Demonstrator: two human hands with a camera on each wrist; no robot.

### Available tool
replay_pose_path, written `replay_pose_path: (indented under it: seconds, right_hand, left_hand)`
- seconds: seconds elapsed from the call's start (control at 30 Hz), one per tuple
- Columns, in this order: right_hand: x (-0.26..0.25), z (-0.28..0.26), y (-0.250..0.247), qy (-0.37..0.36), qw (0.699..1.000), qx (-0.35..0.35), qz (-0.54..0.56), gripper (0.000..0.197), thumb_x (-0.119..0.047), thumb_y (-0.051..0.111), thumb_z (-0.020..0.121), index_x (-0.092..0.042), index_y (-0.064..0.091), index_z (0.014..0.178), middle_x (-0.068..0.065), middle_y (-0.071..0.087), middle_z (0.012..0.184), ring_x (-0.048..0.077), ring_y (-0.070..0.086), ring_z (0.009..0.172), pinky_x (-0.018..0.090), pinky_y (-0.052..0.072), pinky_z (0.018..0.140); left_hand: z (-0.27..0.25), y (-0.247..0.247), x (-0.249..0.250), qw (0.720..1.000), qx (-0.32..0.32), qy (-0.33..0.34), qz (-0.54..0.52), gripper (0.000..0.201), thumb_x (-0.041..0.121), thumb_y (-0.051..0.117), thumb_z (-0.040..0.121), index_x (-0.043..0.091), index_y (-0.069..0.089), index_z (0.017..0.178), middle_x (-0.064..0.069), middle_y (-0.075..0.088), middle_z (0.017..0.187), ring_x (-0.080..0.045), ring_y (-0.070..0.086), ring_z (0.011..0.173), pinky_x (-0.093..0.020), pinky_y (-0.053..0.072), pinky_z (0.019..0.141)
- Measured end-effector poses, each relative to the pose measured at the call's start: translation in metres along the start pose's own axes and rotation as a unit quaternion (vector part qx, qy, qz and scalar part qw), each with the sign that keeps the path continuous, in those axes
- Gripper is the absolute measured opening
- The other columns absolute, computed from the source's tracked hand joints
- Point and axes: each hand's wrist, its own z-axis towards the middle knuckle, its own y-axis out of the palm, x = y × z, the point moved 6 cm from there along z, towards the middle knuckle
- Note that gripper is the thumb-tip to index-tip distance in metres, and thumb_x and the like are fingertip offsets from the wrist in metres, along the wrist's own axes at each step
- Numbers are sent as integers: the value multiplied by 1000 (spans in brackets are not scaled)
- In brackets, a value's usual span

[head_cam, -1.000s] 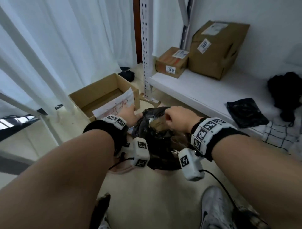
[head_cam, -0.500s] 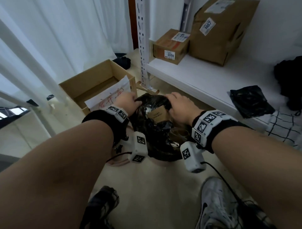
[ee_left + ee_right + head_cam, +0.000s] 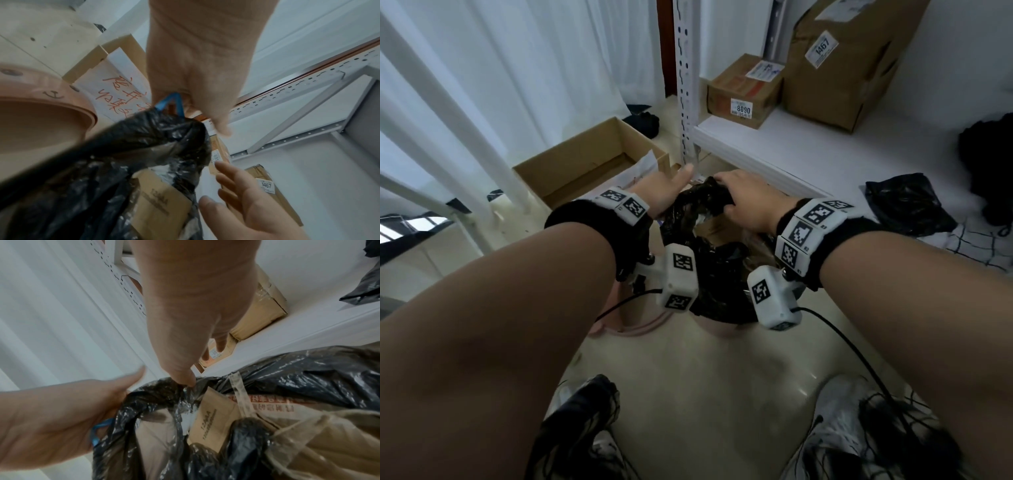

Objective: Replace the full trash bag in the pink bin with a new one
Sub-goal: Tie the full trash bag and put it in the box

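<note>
A full black trash bag (image 3: 709, 246) sits in the pink bin (image 3: 643, 318) on the floor, with brown cardboard (image 3: 216, 415) showing in its mouth. My left hand (image 3: 664, 192) grips the bag's blue drawstring (image 3: 176, 100) at the bunched rim, its thumb sticking out. My right hand (image 3: 746, 202) lies over the rim's far side. Its thumb touches the plastic and its fingers (image 3: 218, 344) stand straight and clear of it. A folded black bag (image 3: 907, 205) lies on the white shelf to the right.
An open cardboard box (image 3: 585, 161) with a written sheet stands left of the bin. The low white shelf (image 3: 808, 144) carries two brown parcels (image 3: 743, 92), and its metal post (image 3: 686, 78) rises just behind the bin. White curtains hang at the left. My shoes (image 3: 835, 428) are near the bin.
Both hands have moved to the far side of the bag's rim and bunched it. The right fist has loosened into straight fingers, and the left thumb has come out.
</note>
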Motion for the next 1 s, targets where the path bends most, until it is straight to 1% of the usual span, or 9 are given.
replay_pose_path:
  seconds: [0.07, 0.13, 0.33, 0.4, 0.5, 0.63, 0.77, 0.93, 1.0]
  right_hand:
    - [1, -1, -2, 9, 1000, 0, -6, 58, -17, 53, 87, -18, 33, 141, 10, 39, 144, 30, 35, 133, 48, 33, 110]
    - [2, -3, -1, 15, 1000, -9, -17, 58, -17, 52, 88, -16, 32, 142, 11, 37, 145, 31, 34, 134, 48, 32, 111]
    - [-4, -9, -22, -7, 998, 48, 28, 61, -18, 58, 84, -11, 35, 140, 13, 41, 142, 31, 37, 131, 39, 32, 111]
    - [-10, -12, -28, -39, 997, 58, 42, 57, -19, 62, 84, -13, 42, 137, 12, 45, 138, 28, 39, 129, 34, 31, 107]
    - [-13, -18, -29, -46, 998, 40, 30, 28, -24, 64, 86, -10, 60, 109, 8, 59, 107, 23, 53, 101, 27, 37, 82]
    - [3, -32, -41, -1, 998, 70, 3, 13, -18, 65, 84, -14, 52, 86, 9, 59, 96, 26, 54, 91, 29, 38, 74]
    - [20, -48, -50, 57, 992, 110, -5, 11, -13, 59, 85, -13, 60, 96, 13, 63, 108, 31, 56, 102, 36, 46, 84]
    - [-1, -59, -45, -6, 989, 145, -17, 17, -20, 56, 88, -11, 65, 99, 10, 59, 100, 30, 56, 99, 35, 43, 81]
    - [-4, -61, -42, -20, 991, 130, -2, 19, -23, 59, 87, -8, 61, 98, 13, 54, 106, 29, 53, 99, 34, 41, 82]
  left_hand:
    - [0, -1, 2, 991, -10, -20, 132, 53, 55, 45, 91, 5, 62, 88, -7, 59, 83, -21, 57, 77, -28, 42, 64]
    - [-2, 1, 11, 979, -12, 16, 201, 38, 37, 52, 94, 1, 64, 93, -9, 59, 82, -22, 58, 81, -28, 41, 63]
    - [-15, -20, 38, 976, 49, 200, -67, 9, 9, 62, 87, 11, 70, 91, -2, 64, 80, -6, 57, 66, -19, 47, 68]
    - [-20, -19, 39, 974, 29, 216, -66, 13, 10, 64, 86, 21, 70, 83, 1, 65, 75, -3, 57, 64, -18, 47, 67]
    - [-24, -21, 36, 977, 55, 203, -45, 11, 8, 61, 86, 9, 70, 93, -6, 65, 83, -10, 57, 69, -24, 46, 68]
    - [-21, -32, 29, 974, 149, 149, 87, 20, 4, 49, 87, 0, 64, 100, -14, 65, 100, -27, 60, 95, -29, 45, 77]
    - [-20, -22, 30, 974, 115, 107, 165, 16, 9, 49, 86, 4, 59, 97, -17, 61, 106, -33, 58, 98, -31, 44, 75]
    - [-27, 7, 60, 958, 51, 192, 209, 53, 41, 63, 76, 30, 49, 125, -5, 49, 132, -28, 45, 125, -49, 37, 105]
    - [-32, 16, 72, 935, 39, 219, 277, 45, 46, 60, 77, 35, 53, 120, -1, 52, 128, -26, 45, 126, -50, 33, 106]
